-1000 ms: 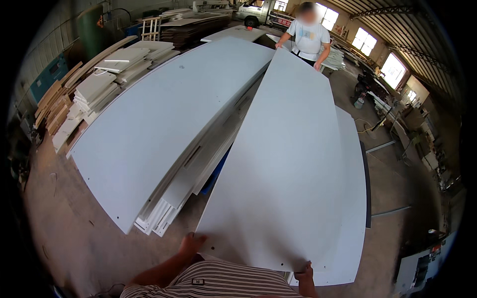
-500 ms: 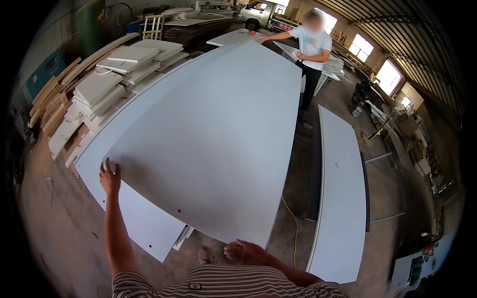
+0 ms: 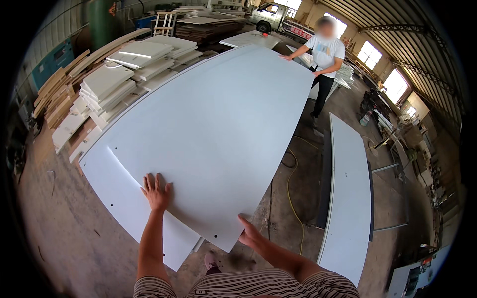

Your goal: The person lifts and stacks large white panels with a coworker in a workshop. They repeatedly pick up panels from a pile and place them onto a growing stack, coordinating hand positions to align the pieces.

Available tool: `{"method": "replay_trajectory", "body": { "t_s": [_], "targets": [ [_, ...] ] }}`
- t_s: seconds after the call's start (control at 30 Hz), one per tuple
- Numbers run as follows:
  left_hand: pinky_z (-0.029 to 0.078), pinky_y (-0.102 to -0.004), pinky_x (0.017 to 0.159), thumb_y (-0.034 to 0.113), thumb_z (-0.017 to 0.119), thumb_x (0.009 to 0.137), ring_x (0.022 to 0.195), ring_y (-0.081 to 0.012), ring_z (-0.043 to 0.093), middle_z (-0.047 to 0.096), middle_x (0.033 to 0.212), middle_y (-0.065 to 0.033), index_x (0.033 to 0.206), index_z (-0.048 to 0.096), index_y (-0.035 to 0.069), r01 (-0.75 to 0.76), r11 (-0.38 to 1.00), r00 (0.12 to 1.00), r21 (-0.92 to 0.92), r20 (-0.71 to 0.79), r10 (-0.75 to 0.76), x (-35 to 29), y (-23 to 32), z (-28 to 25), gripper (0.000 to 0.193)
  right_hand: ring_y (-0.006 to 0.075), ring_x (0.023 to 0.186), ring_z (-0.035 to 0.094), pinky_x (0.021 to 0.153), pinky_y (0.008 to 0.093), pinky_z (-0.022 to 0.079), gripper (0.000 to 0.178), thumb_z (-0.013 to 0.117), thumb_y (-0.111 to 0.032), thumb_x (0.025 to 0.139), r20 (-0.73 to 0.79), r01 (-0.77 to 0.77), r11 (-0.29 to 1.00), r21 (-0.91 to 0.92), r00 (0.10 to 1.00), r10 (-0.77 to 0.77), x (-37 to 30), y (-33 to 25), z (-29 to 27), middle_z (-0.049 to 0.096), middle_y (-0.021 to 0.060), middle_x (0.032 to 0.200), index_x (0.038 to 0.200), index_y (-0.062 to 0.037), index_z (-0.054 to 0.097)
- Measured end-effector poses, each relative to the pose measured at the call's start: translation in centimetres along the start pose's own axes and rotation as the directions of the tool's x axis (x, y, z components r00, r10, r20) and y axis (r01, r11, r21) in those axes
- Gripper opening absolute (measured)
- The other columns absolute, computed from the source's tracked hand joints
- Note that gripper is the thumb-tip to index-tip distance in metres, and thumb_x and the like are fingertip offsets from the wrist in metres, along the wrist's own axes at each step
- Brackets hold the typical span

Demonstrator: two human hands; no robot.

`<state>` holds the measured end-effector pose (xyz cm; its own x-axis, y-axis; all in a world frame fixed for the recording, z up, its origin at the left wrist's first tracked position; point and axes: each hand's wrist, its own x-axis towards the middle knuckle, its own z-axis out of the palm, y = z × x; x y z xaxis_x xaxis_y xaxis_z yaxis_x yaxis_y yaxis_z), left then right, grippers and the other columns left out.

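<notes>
A large white panel [image 3: 208,134] with small dark holes near its near edge lies over another white panel [image 3: 119,191], whose left and near parts stick out from under it. My left hand [image 3: 157,193] rests on the upper panel by its near edge, palm down with fingers spread. At the right edge, close to the near corner, my right hand [image 3: 248,232] grips the same panel, thumb on top and the other fingers hidden below. Across from me a person [image 3: 325,52] in a white T-shirt has both hands on the panel's far end.
Stacked white boards [image 3: 107,84] and timber lengths [image 3: 62,94] lie to the left. A long narrow white panel [image 3: 348,184] lies on the right over a dark support. A yellow cable [image 3: 293,198] runs along the floor between. A truck [image 3: 268,19] stands far back.
The upper panel has shifted right and uncovered more of the lower one. My left hand moved right along its near edge. My right hand went from my waist to its right edge.
</notes>
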<state>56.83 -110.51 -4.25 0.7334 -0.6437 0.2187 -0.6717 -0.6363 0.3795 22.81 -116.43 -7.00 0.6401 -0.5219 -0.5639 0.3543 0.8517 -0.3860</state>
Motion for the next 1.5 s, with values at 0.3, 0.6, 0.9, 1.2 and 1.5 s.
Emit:
{"method": "replay_trajectory", "body": {
  "t_s": [0.3, 0.6, 0.9, 1.2, 1.5],
  "targets": [
    [0.011, -0.0545, 0.103, 0.046, 0.044, 0.085, 0.132, -0.0295, 0.011, 0.016, 0.142, -0.0152, 0.133, 0.032, 0.015, 0.016, 0.992, 1.0, 0.122, 0.015, -0.018, 6.1, -5.3, 0.8, 0.059, 0.023, 0.117, 0.038, 0.096, 0.0385, 0.032, 0.062, 0.054, -0.046, 0.082, 0.001, -0.009, 0.986, -0.168, 1.0, 0.009, 6.6, 2.4, 2.9, 0.042, 0.0084, 0.125, 0.124, -0.0023, 0.037],
    [0.021, -0.0525, 0.101, 0.052, 0.03, 0.089, 0.132, -0.0246, 0.016, 0.019, 0.142, -0.0103, 0.137, 0.025, 0.021, 0.055, 0.909, 0.989, 0.413, 0.099, -0.105, 9.0, -6.0, 1.2, 0.057, 0.027, 0.126, 0.025, 0.102, 0.0421, 0.02, 0.079, 0.052, -0.056, 0.079, -0.29, -0.212, 0.809, -0.548, 0.956, 0.055, 7.0, 2.0, 2.3, 0.027, 0.0116, 0.136, 0.131, -0.002, 0.027],
    [0.033, -0.0436, 0.093, 0.033, 0.035, 0.09, 0.12, -0.0212, 0.039, 0.04, 0.132, -0.0052, 0.123, 0.045, 0.012, -0.237, 0.814, 0.971, 0.531, 0.153, 0.184, 2.0, -5.4, 4.1, 0.04, 0.022, 0.086, 0.056, 0.074, 0.0368, 0.046, 0.03, 0.054, -0.036, 0.085, -0.601, -0.357, 0.82, -0.447, 0.799, 0.021, -16.2, 6.0, -29.8, 0.06, 0.0065, 0.1, 0.099, -0.0101, 0.061],
    [0.038, -0.0473, 0.087, 0.036, 0.053, 0.081, 0.102, -0.0351, 0.048, 0.049, 0.115, -0.0176, 0.121, 0.043, 0.003, -0.598, 0.777, 0.801, 0.195, 0.176, 0.572, -26.2, 12.1, 3.3, 0.052, 0.0234, 0.087, 0.06, 0.071, 0.0339, 0.05, 0.031, 0.061, -0.027, 0.076, -0.865, -0.828, 0.371, -0.422, 0.244, -0.439, -35.0, 11.7, -59.3, 0.062, 0.0113, 0.091, 0.103, -0.011, 0.057],
    [0.045, -0.0372, 0.076, 0.031, 0.052, 0.083, 0.089, -0.0275, 0.054, 0.056, 0.097, -0.0165, 0.112, 0.046, 0.0, -0.397, 0.904, 0.075, -0.159, 0.976, 0.205, -46.0, 20.3, 10.9, 0.043, 0.0312, 0.106, 0.051, 0.086, 0.0365, 0.042, 0.063, 0.069, -0.034, 0.068, -0.94, 0.234, 0.962, 0.143, -0.272, 0.207, -45.2, 10.6, -71.3, 0.054, 0.021, 0.112, 0.111, 0.0073, 0.049]
  ]
}}
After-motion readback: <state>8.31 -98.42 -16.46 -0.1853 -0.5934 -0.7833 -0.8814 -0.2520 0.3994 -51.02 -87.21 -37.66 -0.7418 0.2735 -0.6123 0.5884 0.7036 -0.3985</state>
